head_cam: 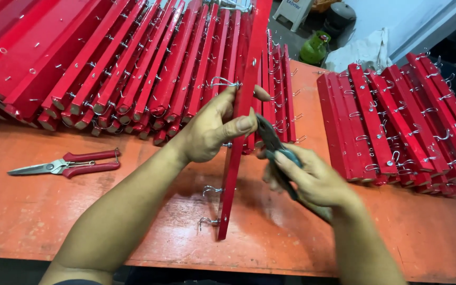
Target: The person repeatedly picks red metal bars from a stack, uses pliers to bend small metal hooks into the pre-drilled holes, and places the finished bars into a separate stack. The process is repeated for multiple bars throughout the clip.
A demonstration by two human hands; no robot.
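A red slat (238, 142) is held on edge on the orange surface (38, 221) by the left hand (207, 132). Pliers (273, 145) are gripped in the right hand (312, 177), jaws at the slat's side. A hook is judged mid-fitting; steadying the slat is needed next.

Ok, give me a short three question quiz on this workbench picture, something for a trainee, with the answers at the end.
1. True or false: the left hand grips a red board stood on edge on the orange table.
2. What does the right hand hold? A) a hammer B) pliers C) a brush
3. Fill in: the snips with red handles lie on the table to the person's ____, with neither hand on them.

Key
1. True. Wire hooks stick out of the board's side.
2. B. The pliers have teal grips and point at the board.
3. Left.
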